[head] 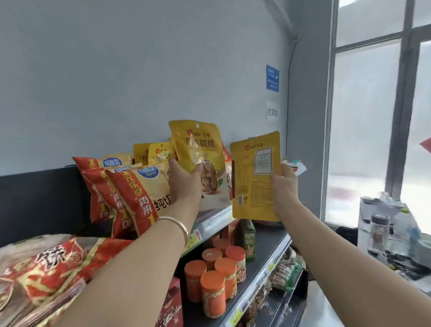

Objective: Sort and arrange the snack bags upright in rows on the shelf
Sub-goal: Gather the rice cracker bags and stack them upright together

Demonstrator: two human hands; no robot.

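Note:
My left hand grips a yellow walnut snack bag upright above the top shelf, its front facing me. A second yellow bag is held by my right hand just right of the shelf's end, with its back label toward me. Behind the first bag stand more yellow bags. Left of them lean three red-and-cream chip bags.
Large red gift packs lie at lower left. The lower shelf holds several orange-lidded jars and a green box. A counter with a glass jar and clutter stands at right, below a window.

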